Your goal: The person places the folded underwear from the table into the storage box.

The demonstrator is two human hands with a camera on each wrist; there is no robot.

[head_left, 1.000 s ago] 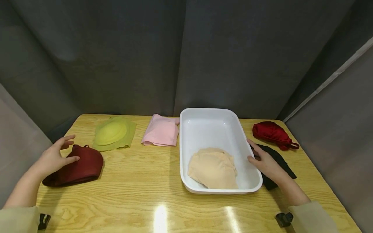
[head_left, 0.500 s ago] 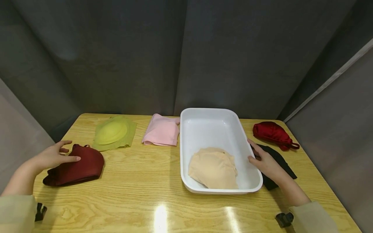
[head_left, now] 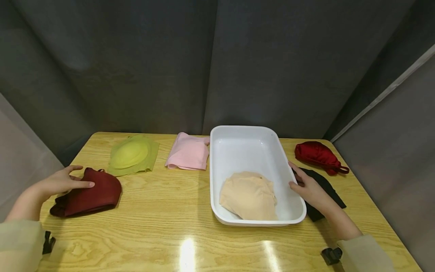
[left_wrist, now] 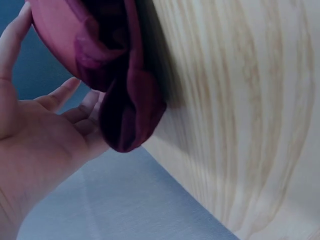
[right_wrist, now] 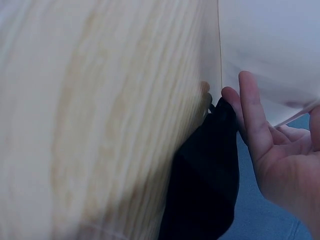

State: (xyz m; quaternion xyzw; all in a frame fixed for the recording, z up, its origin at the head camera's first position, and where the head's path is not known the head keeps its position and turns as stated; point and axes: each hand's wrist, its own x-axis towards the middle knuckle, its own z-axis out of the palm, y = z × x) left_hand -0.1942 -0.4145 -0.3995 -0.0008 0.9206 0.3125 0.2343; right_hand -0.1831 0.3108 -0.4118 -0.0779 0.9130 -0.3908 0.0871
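My left hand (head_left: 59, 183) is at a folded maroon bra (head_left: 96, 190) on the left of the wooden table. Its thumb lies over the cup, while the other fingers extend relaxed beyond the far side. The left wrist view shows the bra's rolled end (left_wrist: 132, 110) beside the palm. My right hand (head_left: 310, 190) holds the right rim of a white plastic tub (head_left: 258, 223), thumb over the edge and fingers along the outer wall. Inside the tub lies a beige folded garment (head_left: 249, 196). Under the right hand is a black folded garment (right_wrist: 205, 175), partly covered.
A yellow-green bra (head_left: 130, 155) and a pink folded garment (head_left: 189, 151) lie along the back, left of the tub. At the back right is a shiny red bra (head_left: 317, 154) with a strap loop. Grey curtains (head_left: 210, 68) stand behind the wooden table (head_left: 153, 226).
My left hand has lowered slightly and its fingers have come nearer the far side of the maroon bra. The right hand and the tub stay where they were.
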